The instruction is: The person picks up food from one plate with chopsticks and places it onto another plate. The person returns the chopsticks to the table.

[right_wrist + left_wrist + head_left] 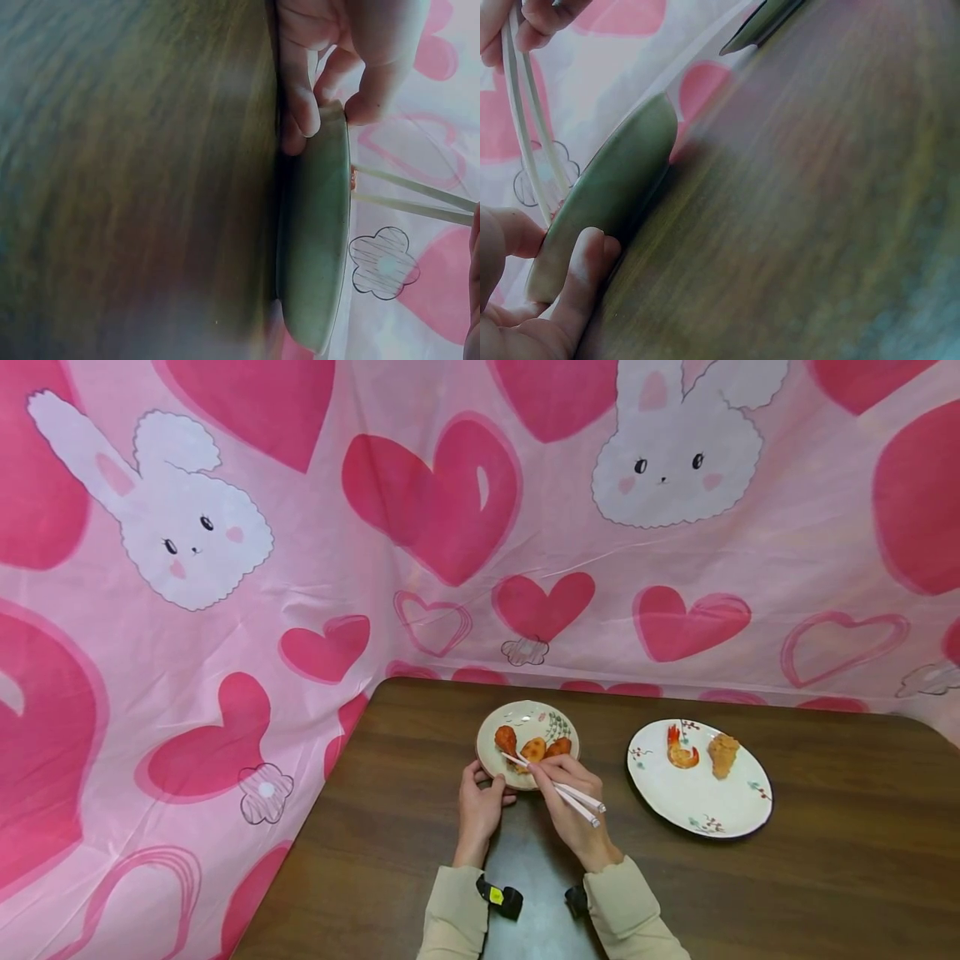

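My left hand (pixel 480 806) grips the near left rim of a small round plate (pixel 525 714), thumb on the rim and fingers underneath. On that plate lie a reddish drumstick-shaped piece (pixel 506 740), a yellow-orange piece with brown spots (pixel 534 749) and another reddish-brown piece (pixel 559 747). White chopsticks (pixel 576 806) are held in my right hand (pixel 581 835), their tips among the food at the plate's near side. Both wrist views show the plate's green outer side (pixel 622 165) from low down, with the chopsticks (pixel 420 202) reaching over its rim; the food is mostly hidden there.
Right of the small plate, a larger oval white plate (pixel 686 802) with floral sprigs bears a shrimp (pixel 682 752) and a golden fried piece (pixel 723 756). Both plates are on a brown wooden table (pixel 847 860). A pink heart-and-rabbit cloth (pixel 555 543) hangs along the table's back and left edges.
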`<state>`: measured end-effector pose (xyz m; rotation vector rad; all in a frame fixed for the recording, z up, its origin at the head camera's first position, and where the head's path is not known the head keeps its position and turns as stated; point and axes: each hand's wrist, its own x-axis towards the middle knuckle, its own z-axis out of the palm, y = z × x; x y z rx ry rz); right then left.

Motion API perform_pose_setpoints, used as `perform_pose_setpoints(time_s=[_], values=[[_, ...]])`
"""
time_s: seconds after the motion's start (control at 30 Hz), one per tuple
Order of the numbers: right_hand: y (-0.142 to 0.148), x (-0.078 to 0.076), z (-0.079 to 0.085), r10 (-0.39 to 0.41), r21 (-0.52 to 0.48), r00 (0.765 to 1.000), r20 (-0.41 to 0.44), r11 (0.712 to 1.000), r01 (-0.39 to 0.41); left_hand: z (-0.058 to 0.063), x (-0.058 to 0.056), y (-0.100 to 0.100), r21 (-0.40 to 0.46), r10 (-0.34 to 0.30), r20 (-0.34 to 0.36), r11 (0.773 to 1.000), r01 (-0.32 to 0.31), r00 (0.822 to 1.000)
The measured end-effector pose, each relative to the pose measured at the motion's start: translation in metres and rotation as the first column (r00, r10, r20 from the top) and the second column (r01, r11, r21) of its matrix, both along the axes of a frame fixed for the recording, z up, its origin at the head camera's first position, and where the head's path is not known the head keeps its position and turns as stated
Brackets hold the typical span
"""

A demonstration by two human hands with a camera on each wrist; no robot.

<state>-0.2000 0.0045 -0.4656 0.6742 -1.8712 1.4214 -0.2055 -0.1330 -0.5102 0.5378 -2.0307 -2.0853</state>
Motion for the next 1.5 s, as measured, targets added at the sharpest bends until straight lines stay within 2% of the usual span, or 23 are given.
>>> perform_pose_setpoints(time_s=[0.33,0.8,1.0,1.27,1.5], values=[[0.002,0.000,-0.001,-0.002,-0.009,1.000,0.008,1.000,0.002,0.000,0.000,0.001,0.007,-0.007,-0.024,1.000,0.007,1.000],[0.007,0.002,-0.001,0.003,-0.066,1.000,0.001,0.998,-0.003,0.001,0.000,0.002,-0.002,-0.009,-0.017,1.000,0.009,1.000],[0.009,0.005,0.003,-0.027,-0.073,0.999,0.040,0.997,0.030,0.000,0.000,0.002,0.007,-0.009,-0.016,1.000,0.009,1.000],[0.015,0.015,0.018,-0.071,-0.073,0.996,0.061,0.994,0.076,-0.002,0.000,0.002,0.007,-0.001,-0.021,1.000,0.001,1.000],[0.031,0.014,0.013,-0.113,-0.070,0.991,0.076,0.990,0.119,-0.005,-0.001,0.001,-0.014,0.001,-0.012,1.000,-0.001,1.000]])
